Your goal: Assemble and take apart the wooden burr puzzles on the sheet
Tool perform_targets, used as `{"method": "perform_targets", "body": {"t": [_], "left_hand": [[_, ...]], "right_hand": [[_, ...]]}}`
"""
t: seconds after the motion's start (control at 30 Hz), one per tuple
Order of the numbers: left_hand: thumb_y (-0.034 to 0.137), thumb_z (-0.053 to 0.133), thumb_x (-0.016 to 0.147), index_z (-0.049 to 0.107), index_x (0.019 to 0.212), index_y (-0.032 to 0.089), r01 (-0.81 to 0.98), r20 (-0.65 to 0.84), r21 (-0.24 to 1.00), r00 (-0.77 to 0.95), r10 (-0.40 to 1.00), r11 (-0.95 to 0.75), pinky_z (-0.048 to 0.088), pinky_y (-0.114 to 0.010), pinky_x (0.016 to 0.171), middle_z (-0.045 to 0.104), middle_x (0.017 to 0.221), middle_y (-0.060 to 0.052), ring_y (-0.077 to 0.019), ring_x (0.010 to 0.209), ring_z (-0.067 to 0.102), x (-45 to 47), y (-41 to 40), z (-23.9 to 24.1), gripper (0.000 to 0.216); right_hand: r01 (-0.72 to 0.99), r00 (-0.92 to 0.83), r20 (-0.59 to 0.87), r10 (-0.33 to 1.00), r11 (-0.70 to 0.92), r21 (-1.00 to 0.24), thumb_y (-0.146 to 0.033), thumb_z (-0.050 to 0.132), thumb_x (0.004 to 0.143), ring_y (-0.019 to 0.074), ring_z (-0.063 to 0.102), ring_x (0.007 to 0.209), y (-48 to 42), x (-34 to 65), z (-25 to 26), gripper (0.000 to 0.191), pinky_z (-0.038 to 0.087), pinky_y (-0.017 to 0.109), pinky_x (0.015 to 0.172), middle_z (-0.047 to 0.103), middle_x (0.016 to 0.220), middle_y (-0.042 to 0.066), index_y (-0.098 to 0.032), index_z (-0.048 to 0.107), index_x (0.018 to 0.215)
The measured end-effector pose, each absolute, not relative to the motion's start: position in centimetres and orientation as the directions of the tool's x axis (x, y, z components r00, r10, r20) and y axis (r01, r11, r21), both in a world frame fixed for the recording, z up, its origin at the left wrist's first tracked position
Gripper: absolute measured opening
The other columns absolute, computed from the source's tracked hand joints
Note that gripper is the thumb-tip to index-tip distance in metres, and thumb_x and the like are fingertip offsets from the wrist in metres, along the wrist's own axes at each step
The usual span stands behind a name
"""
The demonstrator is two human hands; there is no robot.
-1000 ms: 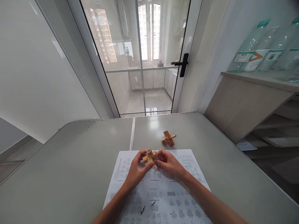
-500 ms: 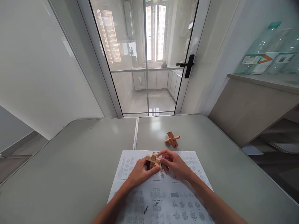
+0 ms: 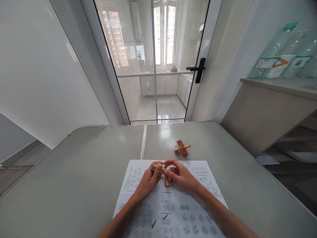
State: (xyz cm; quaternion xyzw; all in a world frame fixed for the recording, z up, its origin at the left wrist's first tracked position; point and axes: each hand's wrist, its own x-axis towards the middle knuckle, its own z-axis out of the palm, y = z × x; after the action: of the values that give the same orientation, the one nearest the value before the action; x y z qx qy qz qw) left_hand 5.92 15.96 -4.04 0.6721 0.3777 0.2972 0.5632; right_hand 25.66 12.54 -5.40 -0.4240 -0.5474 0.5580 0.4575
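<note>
Above a printed sheet (image 3: pixel 170 203), my left hand (image 3: pixel 148 180) grips light wooden puzzle blocks (image 3: pixel 156 167), its thumb pressed on top. One wooden piece (image 3: pixel 167 181) points down toward me between the two hands. On the right side of these blocks, my right hand (image 3: pixel 182 175) has its fingers curled in and its thumb and fingertips on the wood. How the pieces join is partly covered by my fingers. Farther back on the table lies a darker wooden cross-shaped piece (image 3: pixel 182 148) with a round stick through it; neither hand touches it.
The grey table (image 3: pixel 74 185) has a pale seam (image 3: pixel 143 142) running toward its far edge. A glass door (image 3: pixel 156 99) with a black handle (image 3: pixel 200 70) stands behind it. Plastic bottles (image 3: pixel 284 53) sit on a shelf (image 3: pixel 279 87) at the right.
The wooden blocks have been turned in my hands, so one piece now points down toward me. My left thumb has moved up onto the top. The cross-shaped piece stays put.
</note>
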Motion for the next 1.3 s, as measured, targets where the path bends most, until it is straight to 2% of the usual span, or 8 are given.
{"method": "perform_targets", "body": {"t": [0.2, 0.4, 0.5, 0.63, 0.77, 0.93, 1.07, 1.3], "left_hand": [[0.067, 0.045, 0.103, 0.050, 0.134, 0.018, 0.123, -0.033, 0.991, 0.560, 0.828, -0.044, 0.035, -0.026, 0.062, 0.046, 0.076, 0.005, -0.0123, 0.064, 0.038, 6.0, 15.5, -4.1, 0.058], [0.066, 0.051, 0.101, 0.050, 0.133, 0.019, 0.085, -0.016, 0.996, 0.580, 0.815, -0.041, 0.042, -0.028, 0.070, 0.058, 0.087, 0.000, -0.0145, 0.074, 0.051, 6.0, 15.3, -4.0, 0.057], [0.067, 0.049, 0.102, 0.050, 0.130, 0.017, 0.051, -0.010, 0.998, 0.610, 0.792, -0.026, 0.035, -0.025, 0.061, 0.052, 0.076, 0.003, -0.0109, 0.062, 0.041, 6.1, 15.3, -4.0, 0.057], [0.066, 0.047, 0.104, 0.052, 0.127, 0.016, 0.103, -0.031, 0.994, 0.611, 0.791, -0.041, 0.025, -0.024, 0.056, 0.039, 0.063, 0.009, -0.0096, 0.055, 0.028, 6.2, 15.4, -3.7, 0.055], [0.064, 0.051, 0.102, 0.054, 0.127, 0.017, 0.110, -0.006, 0.991, 0.606, 0.796, -0.076, 0.034, -0.024, 0.060, 0.052, 0.064, 0.007, -0.0111, 0.057, 0.041, 6.3, 15.3, -2.9, 0.053], [0.057, 0.058, 0.102, 0.054, 0.129, 0.017, 0.059, 0.023, 0.995, 0.675, 0.737, -0.085, 0.048, -0.029, 0.072, 0.073, 0.081, -0.004, -0.0157, 0.068, 0.060, 6.4, 15.1, -2.6, 0.048], [0.048, 0.058, 0.102, 0.059, 0.125, 0.018, 0.118, 0.037, 0.981, 0.677, 0.735, -0.157, 0.050, -0.030, 0.074, 0.075, 0.081, -0.004, -0.0195, 0.074, 0.067, 6.2, 15.1, -3.1, 0.037], [0.026, 0.054, 0.099, 0.069, 0.104, 0.020, 0.239, 0.078, 0.912, 0.696, 0.714, -0.333, 0.050, -0.028, 0.075, 0.077, 0.086, -0.004, -0.0180, 0.075, 0.066, 5.8, 15.1, -3.6, 0.017]], "right_hand": [[0.006, -0.280, 0.037, 0.959, 0.040, -0.999, -0.059, 0.068, 0.097, 0.0144, 0.059, 0.063, 12.4, 25.3, -5.1, 0.043, 0.046, 0.029, 0.063, 0.063, 0.069, -0.002, -0.017, 0.068, 0.109], [-0.211, -0.386, -0.017, 0.922, -0.106, -0.972, -0.058, 0.071, 0.096, 0.0102, 0.049, 0.051, 12.6, 25.9, -5.3, 0.045, 0.044, 0.028, 0.060, 0.059, 0.060, -0.007, -0.017, 0.064, 0.114], [-0.320, -0.457, -0.032, 0.889, -0.198, -0.927, -0.054, 0.069, 0.099, 0.0092, 0.042, 0.048, 12.6, 26.5, -5.2, 0.048, 0.039, 0.025, 0.059, 0.054, 0.052, -0.009, -0.017, 0.060, 0.127], [-0.450, -0.496, -0.008, 0.868, -0.264, -0.853, -0.052, 0.072, 0.098, 0.0063, 0.038, 0.046, 12.8, 26.9, -5.3, 0.049, 0.031, 0.024, 0.053, 0.063, 0.064, -0.005, -0.016, 0.060, 0.129], [-0.511, -0.518, 0.017, 0.855, -0.293, -0.808, -0.050, 0.074, 0.096, 0.0025, 0.035, 0.042, 12.9, 26.9, -5.9, 0.048, 0.025, 0.023, 0.049, 0.069, 0.077, 0.000, -0.017, 0.061, 0.128], [-0.489, -0.581, 0.023, 0.814, -0.326, -0.809, -0.057, 0.074, 0.094, 0.0004, 0.030, 0.034, 13.0, 27.4, -6.9, 0.060, 0.021, 0.021, 0.042, 0.068, 0.074, -0.003, -0.020, 0.058, 0.138], [-0.427, -0.605, -0.004, 0.796, -0.329, -0.842, -0.062, 0.075, 0.091, 0.0005, 0.029, 0.033, 12.9, 27.8, -7.0, 0.070, 0.022, 0.021, 0.042, 0.069, 0.073, -0.003, -0.020, 0.055, 0.143], [-0.359, -0.611, -0.006, 0.792, -0.283, -0.890, -0.058, 0.076, 0.093, 0.0065, 0.041, 0.042, 12.9, 28.3, -6.6, 0.067, 0.027, 0.021, 0.051, 0.054, 0.051, -0.011, -0.017, 0.054, 0.142]]}}
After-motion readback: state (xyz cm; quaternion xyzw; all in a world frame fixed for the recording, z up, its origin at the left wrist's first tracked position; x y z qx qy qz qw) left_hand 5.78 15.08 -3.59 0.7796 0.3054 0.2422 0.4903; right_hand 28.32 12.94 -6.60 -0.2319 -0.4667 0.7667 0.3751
